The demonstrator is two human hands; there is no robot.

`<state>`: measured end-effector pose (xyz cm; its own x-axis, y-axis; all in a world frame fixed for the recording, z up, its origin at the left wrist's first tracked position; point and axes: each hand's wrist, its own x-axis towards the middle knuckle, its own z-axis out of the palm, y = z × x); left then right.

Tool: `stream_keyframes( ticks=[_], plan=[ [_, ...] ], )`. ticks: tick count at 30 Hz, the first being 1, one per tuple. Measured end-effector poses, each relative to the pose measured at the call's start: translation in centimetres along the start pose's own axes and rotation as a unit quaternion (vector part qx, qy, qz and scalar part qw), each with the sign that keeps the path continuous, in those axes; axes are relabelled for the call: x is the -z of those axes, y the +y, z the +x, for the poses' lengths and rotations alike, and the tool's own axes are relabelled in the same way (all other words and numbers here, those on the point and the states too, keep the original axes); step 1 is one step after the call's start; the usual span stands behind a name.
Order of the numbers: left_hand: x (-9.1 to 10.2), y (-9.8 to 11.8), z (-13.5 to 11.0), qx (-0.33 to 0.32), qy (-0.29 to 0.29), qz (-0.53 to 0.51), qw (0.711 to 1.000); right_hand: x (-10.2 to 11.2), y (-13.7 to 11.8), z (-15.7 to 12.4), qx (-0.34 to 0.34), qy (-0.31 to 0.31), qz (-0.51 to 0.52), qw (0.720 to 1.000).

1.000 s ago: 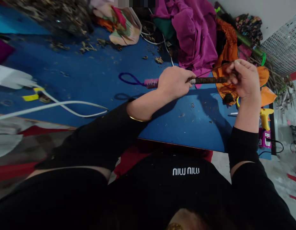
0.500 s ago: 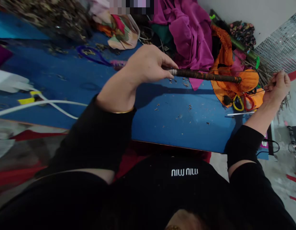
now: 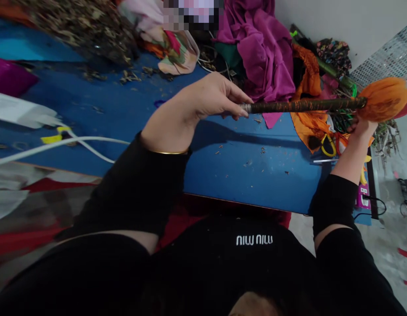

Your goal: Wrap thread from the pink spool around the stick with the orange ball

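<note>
My left hand (image 3: 219,96) pinches the whitish end of a dark brown wrapped stick (image 3: 295,105). Orange flecks or thread show along its length. At the stick's far end is a fluffy orange tuft (image 3: 384,98), raised above the table. My right hand (image 3: 366,126) is behind and just below the tuft, its fingers curled and partly hidden, so what they hold cannot be made out. A red piece (image 3: 406,109) pokes out past the tuft's right side. Yellow-handled scissors (image 3: 328,145) and orange cloth (image 3: 304,125) lie beside the right forearm.
Magenta cloth (image 3: 264,52) is heaped at the back of the blue table (image 3: 243,175). A pile of dried plant matter (image 3: 91,35) sits back left. White cables (image 3: 88,139) cross the left side. A pink power strip (image 3: 363,197) is at the right edge.
The orange tuft end of the stick has swung right and up, now covering part of my right hand. My right hand has moved slightly left and down. My left hand keeps its hold.
</note>
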<state>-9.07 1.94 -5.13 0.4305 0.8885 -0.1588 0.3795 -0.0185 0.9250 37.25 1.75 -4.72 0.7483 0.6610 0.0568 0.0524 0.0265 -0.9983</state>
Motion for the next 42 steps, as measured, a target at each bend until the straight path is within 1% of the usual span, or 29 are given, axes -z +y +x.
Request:
stream_keyframes(
  ticks=[1,2,3,4,5,6,7,8,9,10,11,12,13,15,17,19,21,22,25,28,31,34,37,39,42],
  plan=[
    [-0.4,0.1,0.0,-0.002,0.007,0.002,1.0,-0.3,0.0,-0.5,0.019,0.002,-0.057,0.998],
    [-0.9,0.2,0.0,-0.004,0.014,0.002,1.0,-0.7,-0.2,-1.1,0.055,0.005,-0.139,0.989],
    [-1.3,0.4,0.0,-0.009,0.017,0.003,1.0,-1.2,-0.4,-1.9,0.104,0.0,-0.239,0.965],
    [-1.8,0.5,0.0,-0.015,0.02,0.002,1.0,-2.1,-0.7,-2.9,0.157,-0.024,-0.34,0.927],
    [-2.2,0.7,0.0,-0.019,0.022,0.001,1.0,-3.1,-0.8,-4.1,0.214,-0.065,-0.43,0.875],
    [-2.6,0.8,-0.1,-0.024,0.024,-0.001,0.999,-4.3,-0.9,-5.4,0.259,-0.127,-0.48,0.828],
    [-2.9,1.0,-0.1,-0.027,0.028,-0.006,0.999,-5.5,-0.8,-6.9,0.284,-0.21,-0.478,0.805],
    [-3.2,1.2,-0.2,-0.027,0.031,-0.011,0.999,-6.9,-0.5,-8.5,0.292,-0.3,-0.43,0.8],
    [-3.4,1.4,-0.3,-0.025,0.033,-0.019,0.999,-8.2,0.0,-10.1,0.29,-0.375,-0.356,0.806],
    [-3.5,1.6,-0.4,-0.02,0.036,-0.03,0.999,-9.3,0.5,-11.7,0.281,-0.43,-0.283,0.81],
    [-3.6,1.8,-0.5,-0.014,0.039,-0.045,0.998,-10.2,1.1,-13.2,0.271,-0.471,-0.23,0.807],
    [-3.7,1.9,-0.5,-0.007,0.041,-0.064,0.997,-10.8,1.5,-14.6,0.265,-0.489,-0.197,0.807],
    [-3.7,2.0,-0.6,-0.002,0.038,-0.088,0.995,-11.2,1.7,-15.8,0.263,-0.493,-0.182,0.809],
    [-3.7,2.1,-0.6,0.009,0.035,-0.139,0.99,-11.2,1.6,-17.6,0.279,-0.469,-0.178,0.819],
    [-3.8,2.0,-0.4,0.015,0.038,-0.163,0.986,-10.8,0.8,-18.7,0.319,-0.418,-0.177,0.832],
    [-3.9,1.9,-0.1,0.016,0.053,-0.155,0.986,-10.4,0.1,-19.2,0.362,-0.374,-0.151,0.841],
    [-4.2,1.6,0.3,0.006,0.061,-0.139,0.988,-10.4,0.0,-19.3,0.373,-0.362,-0.114,0.847],
    [-4.3,1.5,0.4,0.001,0.063,-0.135,0.989,-10.5,0.2,-19.3,0.363,-0.37,-0.097,0.85],
    [-4.9,1.2,0.7,-0.008,0.06,-0.124,0.991,-11.3,1.7,-18.8,0.306,-0.411,-0.068,0.856],
    [-5.6,1.1,0.7,0.003,0.045,-0.122,0.992,-11.7,3.3,-18.0,0.262,-0.434,-0.084,0.858],
    [-6.1,1.1,0.6,0.007,0.043,-0.114,0.993,-11.8,4.3,-17.7,0.232,-0.437,-0.108,0.863],
    [-6.1,1.2,0.4,-0.005,0.046,-0.096,0.994,-11.8,4.6,-18.2,0.212,-0.438,-0.108,0.867],
    [-5.6,1.4,0.2,-0.006,0.044,-0.094,0.995,-11.8,4.5,-19.1,0.2,-0.437,-0.102,0.871],
    [-5.3,1.6,0.1,0.001,0.045,-0.097,0.994,-11.8,4.1,-19.9,0.184,-0.426,-0.085,0.881],
    [-5.3,2.0,0.1,0.017,0.045,-0.1,0.994,-11.6,3.5,-21.2,0.168,-0.394,-0.057,0.902]
  ],
)
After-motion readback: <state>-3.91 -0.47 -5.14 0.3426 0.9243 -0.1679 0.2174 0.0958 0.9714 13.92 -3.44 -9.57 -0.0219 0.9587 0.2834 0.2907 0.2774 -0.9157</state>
